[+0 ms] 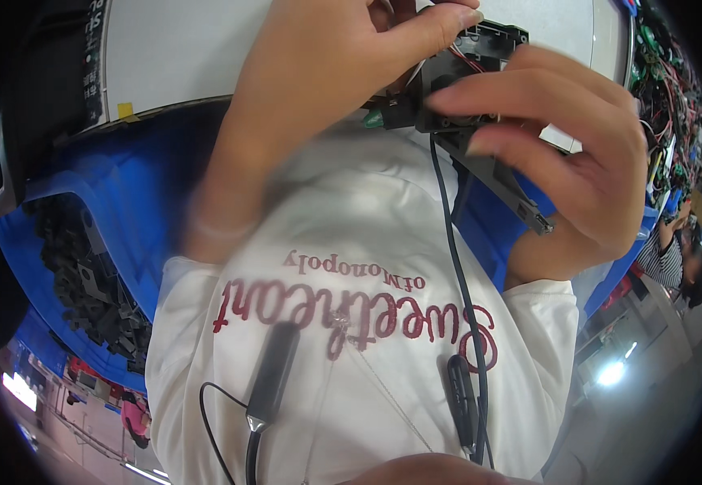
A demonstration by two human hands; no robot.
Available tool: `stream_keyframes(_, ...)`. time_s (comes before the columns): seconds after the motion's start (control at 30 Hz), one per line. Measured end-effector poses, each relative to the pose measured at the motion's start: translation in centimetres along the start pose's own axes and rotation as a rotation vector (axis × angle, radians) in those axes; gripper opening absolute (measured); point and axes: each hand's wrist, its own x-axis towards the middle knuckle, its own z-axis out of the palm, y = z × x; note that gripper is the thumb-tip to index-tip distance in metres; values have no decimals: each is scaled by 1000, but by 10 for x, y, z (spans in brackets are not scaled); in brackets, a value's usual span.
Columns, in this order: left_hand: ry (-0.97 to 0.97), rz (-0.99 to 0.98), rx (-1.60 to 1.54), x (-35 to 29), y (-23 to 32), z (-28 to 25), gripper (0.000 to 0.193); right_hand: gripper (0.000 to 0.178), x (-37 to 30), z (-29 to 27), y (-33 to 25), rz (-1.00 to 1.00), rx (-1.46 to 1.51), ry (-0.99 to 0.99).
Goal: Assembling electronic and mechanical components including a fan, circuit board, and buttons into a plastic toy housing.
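Note:
A black plastic housing [488, 40] with an open inside is between my two hands, above my lap. Thin red and white wires [466, 58] show in it. My left hand [359, 48] comes in from the left, thumb and fingers closed at the housing's upper edge; the fingertips are partly cut off by the frame. My right hand [577, 121] is curled around the lower part, forefinger and thumb bent against the black plastic. A green-tipped part [375, 118] sticks out at the lower left. A dark bar-shaped piece [504, 182] slants down to the right beneath my right hand.
A white tabletop [181, 56] lies ahead, with a yellow piece of tape [126, 109] on its edge. The blue bin [117, 190] at left holds many dark plastic parts [92, 283]. Tangled wires and boards [674, 121] are heaped at right. Another person [674, 259] is beyond them.

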Motion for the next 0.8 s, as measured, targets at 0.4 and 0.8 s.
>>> stream_keyframes(0.4,-58,9,-60,2,-5,-8,16,22,12,8,-7,54,-84,-111)
stream_keyframes(0.8,-35,11,-32,-2,-3,-6,12,27,-10,-29,33,103,-86,139)
